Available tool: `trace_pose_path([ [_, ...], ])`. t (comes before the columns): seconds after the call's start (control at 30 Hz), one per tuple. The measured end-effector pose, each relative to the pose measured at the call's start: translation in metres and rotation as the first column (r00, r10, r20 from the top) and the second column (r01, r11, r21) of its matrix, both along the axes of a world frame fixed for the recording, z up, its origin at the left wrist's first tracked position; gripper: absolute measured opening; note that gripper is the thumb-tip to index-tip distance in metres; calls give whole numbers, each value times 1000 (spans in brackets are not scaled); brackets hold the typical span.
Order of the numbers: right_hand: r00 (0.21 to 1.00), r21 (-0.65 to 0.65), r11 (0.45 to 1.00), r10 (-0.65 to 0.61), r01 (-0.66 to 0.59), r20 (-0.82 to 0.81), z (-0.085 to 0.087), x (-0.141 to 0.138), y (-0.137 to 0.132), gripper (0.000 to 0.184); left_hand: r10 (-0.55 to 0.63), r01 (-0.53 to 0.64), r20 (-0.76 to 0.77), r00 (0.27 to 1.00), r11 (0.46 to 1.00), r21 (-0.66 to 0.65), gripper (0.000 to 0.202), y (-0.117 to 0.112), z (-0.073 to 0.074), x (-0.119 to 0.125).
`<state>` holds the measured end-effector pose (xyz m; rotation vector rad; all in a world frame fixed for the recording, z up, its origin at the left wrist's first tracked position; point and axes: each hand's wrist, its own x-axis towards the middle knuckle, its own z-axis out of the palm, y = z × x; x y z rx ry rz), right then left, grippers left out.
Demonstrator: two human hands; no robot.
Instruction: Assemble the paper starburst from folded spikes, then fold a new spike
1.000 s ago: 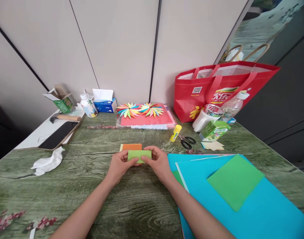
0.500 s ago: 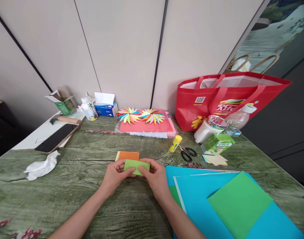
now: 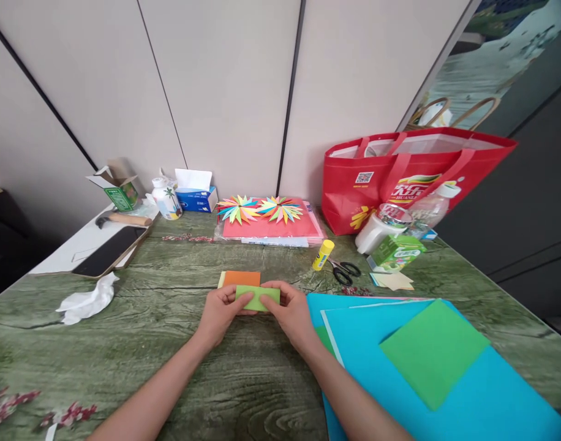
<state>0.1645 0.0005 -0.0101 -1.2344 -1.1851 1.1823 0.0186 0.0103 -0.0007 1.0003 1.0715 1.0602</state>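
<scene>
A small light-green piece of paper (image 3: 257,291), rectangular and seemingly folded, is held level between my two hands. My left hand (image 3: 220,315) pinches its left end, thumb on the near face and fingers behind. Its right end is gripped the same way by my right hand (image 3: 289,312). Just beyond the fingers, orange paper (image 3: 242,279) lies on the table over a pale yellow edge, partly hidden by the green piece. To the right lie large blue sheets (image 3: 354,324) with a green paper square (image 3: 435,353) on top.
A yellow glue stick (image 3: 323,255) stands beside black-handled scissors (image 3: 343,273). Behind are two folded-paper stars (image 3: 280,211) on a red paper pack (image 3: 262,230). A red bag (image 3: 345,196), green box (image 3: 397,253), crumpled tissue (image 3: 88,300), phone (image 3: 108,251) and hammer (image 3: 124,218) surround the work area.
The camera view has shifted slightly, so everything sits a little differently in the picture. Both hands keep hold of the green paper, their thumbs a little shifted along it.
</scene>
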Motion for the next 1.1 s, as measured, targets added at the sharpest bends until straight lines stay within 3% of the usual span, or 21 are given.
trace_pose_path([
  [0.37, 989, 207, 978, -18, -12, 145, 3, 2, -3, 20, -28, 26, 22, 999, 998, 58, 32, -4, -2, 2],
  [0.8, 989, 194, 980, -73, 48, 125, 1, 0, -3, 18, -79, 74, 79, 994, 995, 62, 31, -3, 3, 1],
  [1.1, 985, 157, 985, -95, 72, 141, 5, 1, -4, 18, -90, 87, 29, 996, 994, 72, 26, 0, 0, -2],
])
